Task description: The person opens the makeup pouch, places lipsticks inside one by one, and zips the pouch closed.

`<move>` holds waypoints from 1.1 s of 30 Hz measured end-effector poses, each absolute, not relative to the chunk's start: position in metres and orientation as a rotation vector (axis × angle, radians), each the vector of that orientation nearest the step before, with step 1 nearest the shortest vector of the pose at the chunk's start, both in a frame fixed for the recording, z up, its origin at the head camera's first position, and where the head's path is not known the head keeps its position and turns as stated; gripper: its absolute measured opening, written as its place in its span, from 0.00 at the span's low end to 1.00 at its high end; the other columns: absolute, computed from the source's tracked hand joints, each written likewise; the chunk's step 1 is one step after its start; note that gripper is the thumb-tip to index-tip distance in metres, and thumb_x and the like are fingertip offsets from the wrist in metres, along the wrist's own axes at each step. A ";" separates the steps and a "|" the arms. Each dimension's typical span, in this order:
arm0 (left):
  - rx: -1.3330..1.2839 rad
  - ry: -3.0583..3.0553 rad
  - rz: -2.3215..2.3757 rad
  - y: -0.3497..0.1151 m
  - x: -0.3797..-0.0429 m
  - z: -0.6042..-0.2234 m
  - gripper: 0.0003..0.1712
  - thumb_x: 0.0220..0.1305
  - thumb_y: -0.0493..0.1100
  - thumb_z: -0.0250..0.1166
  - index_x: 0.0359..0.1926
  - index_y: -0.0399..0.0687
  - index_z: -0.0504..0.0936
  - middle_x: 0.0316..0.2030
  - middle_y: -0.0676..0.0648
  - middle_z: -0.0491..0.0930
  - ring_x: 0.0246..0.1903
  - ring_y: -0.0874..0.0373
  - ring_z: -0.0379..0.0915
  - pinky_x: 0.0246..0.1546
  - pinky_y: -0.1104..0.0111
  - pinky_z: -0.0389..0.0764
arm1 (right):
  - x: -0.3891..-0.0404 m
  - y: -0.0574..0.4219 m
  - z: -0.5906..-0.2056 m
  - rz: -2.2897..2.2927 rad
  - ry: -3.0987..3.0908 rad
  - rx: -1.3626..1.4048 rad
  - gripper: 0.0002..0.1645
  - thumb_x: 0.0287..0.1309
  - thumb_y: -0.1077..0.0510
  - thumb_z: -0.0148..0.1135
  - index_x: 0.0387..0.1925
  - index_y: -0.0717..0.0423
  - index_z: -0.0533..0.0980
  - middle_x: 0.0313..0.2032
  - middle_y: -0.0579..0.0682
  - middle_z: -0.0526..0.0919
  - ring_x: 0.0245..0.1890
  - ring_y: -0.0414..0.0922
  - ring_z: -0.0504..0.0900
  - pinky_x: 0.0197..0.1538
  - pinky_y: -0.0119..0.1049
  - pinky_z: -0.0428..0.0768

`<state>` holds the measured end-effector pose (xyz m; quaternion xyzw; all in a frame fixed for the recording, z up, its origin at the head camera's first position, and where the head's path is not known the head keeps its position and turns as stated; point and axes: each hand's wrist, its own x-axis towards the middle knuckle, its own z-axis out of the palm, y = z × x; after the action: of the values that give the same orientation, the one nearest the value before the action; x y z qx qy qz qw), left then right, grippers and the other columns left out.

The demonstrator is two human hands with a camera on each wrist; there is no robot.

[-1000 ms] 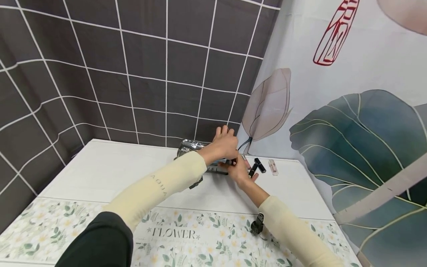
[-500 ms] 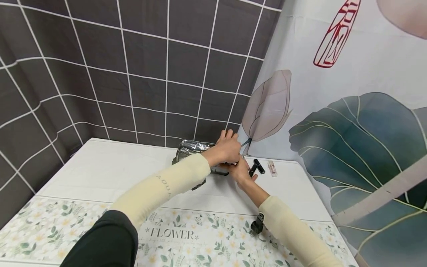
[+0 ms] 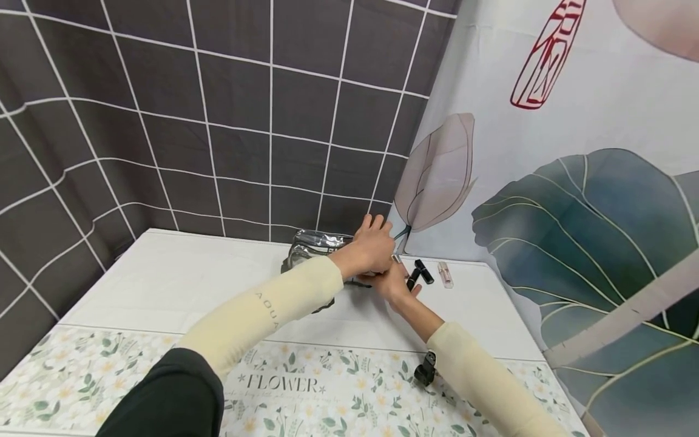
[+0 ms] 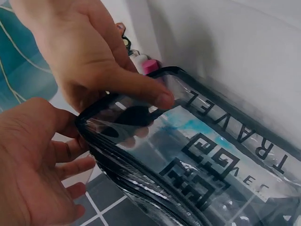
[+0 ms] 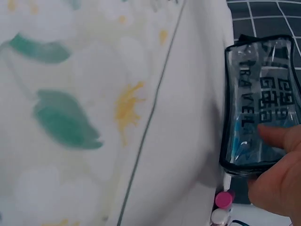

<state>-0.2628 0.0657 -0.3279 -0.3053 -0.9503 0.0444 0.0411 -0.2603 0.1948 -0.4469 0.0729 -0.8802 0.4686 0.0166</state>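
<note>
A clear plastic travel pouch (image 3: 314, 246) with black edging and a zipper lies at the back of the table. Its TRAVEL lettering shows on the pouch (image 4: 235, 155) in the left wrist view. My right hand (image 3: 390, 282) grips the pouch's right end, and its thumb presses the printed face of the pouch (image 5: 258, 70). Through the plastic, some of its fingertips show behind that face. My left hand (image 3: 375, 247) reaches over the same end; in the left wrist view the left hand (image 4: 33, 160) pinches the zipper edge at the corner. Any zipper pull there is hidden by the fingers.
Beside the right hand lie two black lipstick tubes (image 3: 424, 272) and a clear pinkish tube (image 3: 445, 275). A pink cap (image 5: 224, 199) and a white cap (image 5: 219, 216) sit near the pouch's end. A dark gridded curtain (image 3: 246, 152) hangs right behind the table.
My left hand has moved slightly right and down, covering the pouch's lettering in the head view. The right hand stays nearly in place, holding the pouch's end.
</note>
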 end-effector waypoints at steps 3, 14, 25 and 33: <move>-0.943 -2.894 0.144 0.067 -0.262 -0.329 0.13 0.80 0.50 0.65 0.40 0.56 0.93 0.65 0.48 0.78 0.72 0.46 0.59 0.82 0.46 0.54 | -0.267 0.204 -0.461 1.318 -2.746 0.298 0.29 0.68 0.43 0.81 0.63 0.51 0.85 0.62 0.53 0.90 0.63 0.54 0.84 0.69 0.63 0.75; -0.938 -2.914 0.159 0.067 -0.264 -0.334 0.12 0.80 0.52 0.67 0.46 0.55 0.94 0.73 0.46 0.77 0.79 0.43 0.58 0.87 0.43 0.52 | -0.228 0.197 -0.435 0.829 -2.860 0.294 0.11 0.79 0.57 0.68 0.35 0.52 0.86 0.48 0.54 0.92 0.67 0.61 0.82 0.66 0.96 0.60; -0.939 -2.954 0.162 0.070 -0.263 -0.337 0.12 0.81 0.52 0.67 0.49 0.55 0.94 0.75 0.46 0.76 0.79 0.44 0.57 0.89 0.43 0.49 | -0.241 0.215 -0.451 0.594 -2.880 0.533 0.08 0.79 0.58 0.67 0.51 0.57 0.86 0.55 0.64 0.87 0.60 0.74 0.77 0.39 0.92 0.74; -0.962 -2.901 0.280 0.075 -0.261 -0.335 0.13 0.81 0.53 0.66 0.52 0.57 0.94 0.65 0.50 0.79 0.73 0.47 0.60 0.84 0.46 0.54 | -0.259 0.239 -0.471 0.592 -2.745 0.687 0.10 0.78 0.58 0.68 0.51 0.48 0.92 0.56 0.59 0.92 0.59 0.69 0.76 0.35 0.85 0.75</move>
<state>-0.2605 0.0755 -0.3345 -0.3133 -0.9446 0.0910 0.0361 -0.2586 0.2387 -0.4715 0.2357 -0.9421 0.2033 0.1251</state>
